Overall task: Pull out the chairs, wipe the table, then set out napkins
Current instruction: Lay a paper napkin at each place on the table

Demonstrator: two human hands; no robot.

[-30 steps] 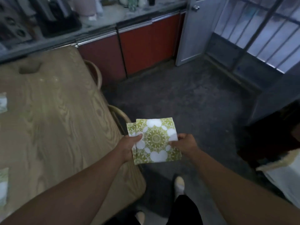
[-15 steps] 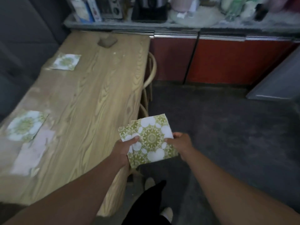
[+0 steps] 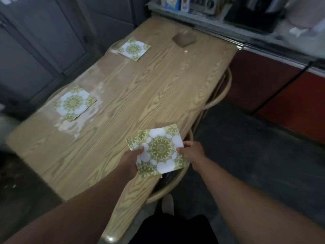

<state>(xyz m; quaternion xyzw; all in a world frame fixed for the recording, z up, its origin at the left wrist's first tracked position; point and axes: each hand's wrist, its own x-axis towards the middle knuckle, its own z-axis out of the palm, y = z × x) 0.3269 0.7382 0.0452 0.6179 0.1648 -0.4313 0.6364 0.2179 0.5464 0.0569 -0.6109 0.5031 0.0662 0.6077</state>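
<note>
Held napkins: we see a small stack of square paper napkins with a green-and-white mandala print (image 3: 159,150) held up over the near right edge of the table, a second sheet's corner peeking out at the left.
Left hand: our left hand (image 3: 131,160) pinches the stack's left edge, thumb on top, fingers closed underneath.
Right hand: our right hand (image 3: 192,151) clamps the stack's right edge, thumb pressed on the print.
Table: a long light-wood table with bold grain (image 3: 140,95) runs from near us to the far counter; pale smeared patches show along its left side.
Placed napkin, middle: one matching green-and-white napkin (image 3: 74,103) lies flat at the left edge, on the pale smear.
Placed napkin, far: another matching napkin (image 3: 134,49) lies flat at the far left edge, well apart from the first.
Cloth: a small brownish lump, a cloth or sponge, we cannot tell which (image 3: 183,39), sits at the far end of the table.
Near chair: a curved tan wooden chair back (image 3: 171,184) arcs just below the held stack, tight against the table's right edge.
Far chair: a second curved wooden chair back (image 3: 224,88) hugs the right edge farther along.
Counter: a grey counter top (image 3: 263,41) over red cabinet fronts lines the far right, its clutter too blurred for us to name.
</note>
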